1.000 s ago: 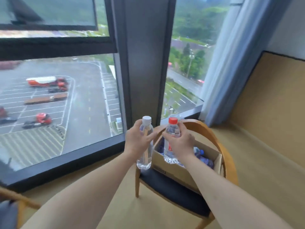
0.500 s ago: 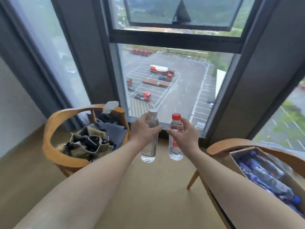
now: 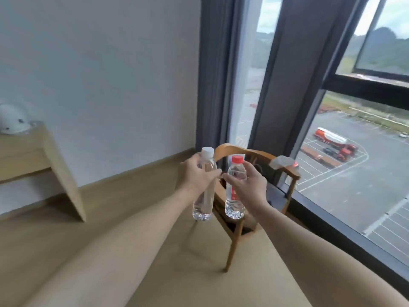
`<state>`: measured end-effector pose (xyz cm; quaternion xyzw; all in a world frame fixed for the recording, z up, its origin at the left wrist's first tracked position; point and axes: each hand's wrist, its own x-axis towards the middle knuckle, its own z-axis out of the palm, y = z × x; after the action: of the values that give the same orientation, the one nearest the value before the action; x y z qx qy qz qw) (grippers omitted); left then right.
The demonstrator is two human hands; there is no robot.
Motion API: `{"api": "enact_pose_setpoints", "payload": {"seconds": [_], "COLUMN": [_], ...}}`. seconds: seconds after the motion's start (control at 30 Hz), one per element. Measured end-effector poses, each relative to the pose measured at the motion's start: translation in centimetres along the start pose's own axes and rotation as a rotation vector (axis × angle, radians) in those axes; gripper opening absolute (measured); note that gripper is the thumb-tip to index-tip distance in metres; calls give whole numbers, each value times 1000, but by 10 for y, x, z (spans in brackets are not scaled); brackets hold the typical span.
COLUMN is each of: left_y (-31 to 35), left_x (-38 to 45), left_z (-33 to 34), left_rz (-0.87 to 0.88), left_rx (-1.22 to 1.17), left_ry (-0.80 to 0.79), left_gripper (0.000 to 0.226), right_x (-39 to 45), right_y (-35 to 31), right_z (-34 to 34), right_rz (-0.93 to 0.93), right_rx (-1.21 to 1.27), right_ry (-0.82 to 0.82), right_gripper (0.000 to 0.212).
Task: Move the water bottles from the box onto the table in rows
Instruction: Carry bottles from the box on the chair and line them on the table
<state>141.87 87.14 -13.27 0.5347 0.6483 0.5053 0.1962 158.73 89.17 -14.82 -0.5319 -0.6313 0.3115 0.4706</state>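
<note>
Left hand point(image 3: 194, 177) grasps a clear, white-capped bottle point(image 3: 204, 196), upright in mid-air at centre. Right hand point(image 3: 250, 187), at its 3 o'clock, grasps a shorter red-capped bottle point(image 3: 235, 200), red-labelled. Wooden chair point(image 3: 263, 158) behind, 12 o'clock.

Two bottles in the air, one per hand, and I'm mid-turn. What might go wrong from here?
1. The left hand grips the white-capped bottle high, near its neck; the long body hangs below and may slip or swing.
2. The red-capped bottle in the right hand is carried just above the wooden chair; it might clip the armrest.
3. Only a corner of the table shows, far left; placing may be misjudged.
</note>
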Motion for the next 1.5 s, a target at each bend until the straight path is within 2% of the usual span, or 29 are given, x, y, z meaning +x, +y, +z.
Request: {"api": "enact_pose_setpoints", "payload": {"seconds": [0.03, 0.17, 0.27, 0.4, 0.5, 0.6, 0.73, 0.9, 1.03, 1.17, 1.4, 1.5], "left_y": [-15, -69, -107, -154, -184, -215, -253, -289, -321, -360, -443, -480], "left_x": [5, 20, 23, 24, 26, 38, 76, 132, 164, 183, 213, 232], "left_z": [-30, -142, -214, -294, -347, -400, -469, -549, -600, -644, -730, -776], "left_rz": [-22, -87, -162, -257, -300, -343, -385, -453, -466, -508, -526, -519], "left_rx": [29, 148, 170, 148, 203, 246, 263, 271, 263, 271, 276, 271], "left_ry": [35, 166, 268, 401, 502, 578, 687, 797, 907, 956, 929, 910], "left_gripper": [42, 43, 48, 39, 35, 37, 30, 29, 33, 37, 35, 37], "right_x": [0, -9, -18, -29, -32, -29, -10, 25, 39, 38, 33, 28], "right_y": [-13, -63, -98, -137, -160, -184, -221, -277, -308, -326, -346, -361], "right_z": [30, 141, 218, 312, 383, 456, 550, 654, 727, 790, 911, 968], "right_rz": [-10, -34, -44, -105, -124, -167, -204, -245, -261, -228, -249, -247], "right_rx": [-5, 40, 95, 133, 166, 205, 227, 231, 252, 275, 184, 174], "right_ry": [-28, -158, -286, -469, -587, -678, -798, -903, -992, -1043, -1057, -1024], "right_gripper": [67, 47, 45, 32, 37, 32, 55, 30, 38, 27, 43, 41]}}
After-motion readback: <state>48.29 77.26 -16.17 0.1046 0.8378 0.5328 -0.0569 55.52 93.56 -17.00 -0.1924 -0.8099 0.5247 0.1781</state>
